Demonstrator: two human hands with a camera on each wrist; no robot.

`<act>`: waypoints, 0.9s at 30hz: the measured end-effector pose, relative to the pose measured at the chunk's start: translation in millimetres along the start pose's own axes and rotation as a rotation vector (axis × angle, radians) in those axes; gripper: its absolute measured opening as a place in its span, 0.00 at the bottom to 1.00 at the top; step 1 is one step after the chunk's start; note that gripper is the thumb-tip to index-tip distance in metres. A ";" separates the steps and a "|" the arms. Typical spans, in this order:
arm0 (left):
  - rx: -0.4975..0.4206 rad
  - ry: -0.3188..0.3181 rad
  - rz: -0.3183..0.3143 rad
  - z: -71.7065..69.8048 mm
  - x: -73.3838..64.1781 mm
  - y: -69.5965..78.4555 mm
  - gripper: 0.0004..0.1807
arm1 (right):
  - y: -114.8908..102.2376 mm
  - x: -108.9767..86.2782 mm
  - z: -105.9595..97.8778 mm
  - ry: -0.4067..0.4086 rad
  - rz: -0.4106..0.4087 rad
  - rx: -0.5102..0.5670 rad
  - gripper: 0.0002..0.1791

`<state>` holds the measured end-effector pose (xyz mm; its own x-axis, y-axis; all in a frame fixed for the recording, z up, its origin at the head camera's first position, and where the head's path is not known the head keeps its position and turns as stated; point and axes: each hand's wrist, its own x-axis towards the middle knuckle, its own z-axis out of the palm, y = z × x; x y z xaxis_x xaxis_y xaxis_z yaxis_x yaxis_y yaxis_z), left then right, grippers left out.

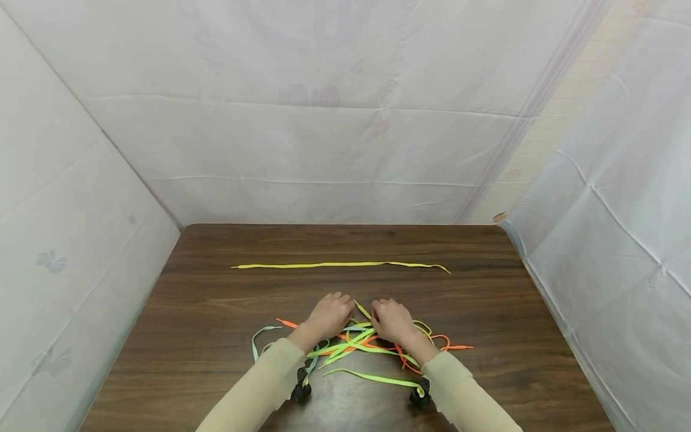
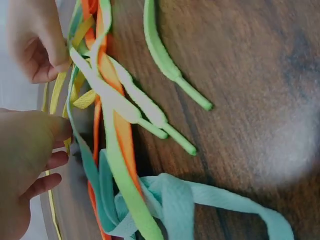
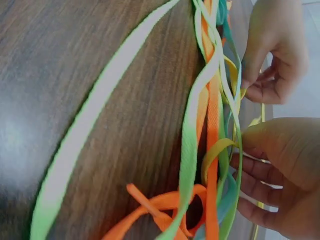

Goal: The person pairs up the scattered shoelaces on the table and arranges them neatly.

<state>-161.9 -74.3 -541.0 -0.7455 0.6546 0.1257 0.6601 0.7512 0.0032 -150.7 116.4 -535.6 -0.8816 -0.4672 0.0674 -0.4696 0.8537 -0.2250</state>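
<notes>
A tangle of flat shoelaces lies across the near middle of the table, under and between both hands. My left hand (image 1: pixel 333 313) pinches a yellow shoelace (image 3: pixel 231 70) between thumb and forefinger at the far side of the tangle. Just to its right, my right hand (image 1: pixel 392 321) pinches yellow lace (image 2: pixel 58 90) too, and a short tip sticks up between the hands. Neon green laces (image 1: pixel 345 348), orange laces (image 3: pixel 212 120) and a teal lace (image 2: pixel 177 205) cross each other below the fingers. Some lace parts are hidden under the wrists.
Another yellow shoelace (image 1: pixel 324 264) lies stretched nearly straight across the far part of the brown wooden table (image 1: pixel 205 300). One green lace (image 1: pixel 372 377) runs apart from the tangle, nearer the body. White sheeting (image 1: pixel 345 150) surrounds the table's back and sides.
</notes>
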 end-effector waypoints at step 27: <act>-0.154 0.203 -0.126 -43.1 -57.3 -32.9 0.04 | 61.1 -19.5 -43.2 0.097 0.150 0.174 0.02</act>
<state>-137.0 -140.3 -505.5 -0.7990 0.5151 0.3104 0.5814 0.7935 0.1798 -164.3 187.7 -508.7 -0.9453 -0.3065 0.1118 -0.3251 0.8556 -0.4028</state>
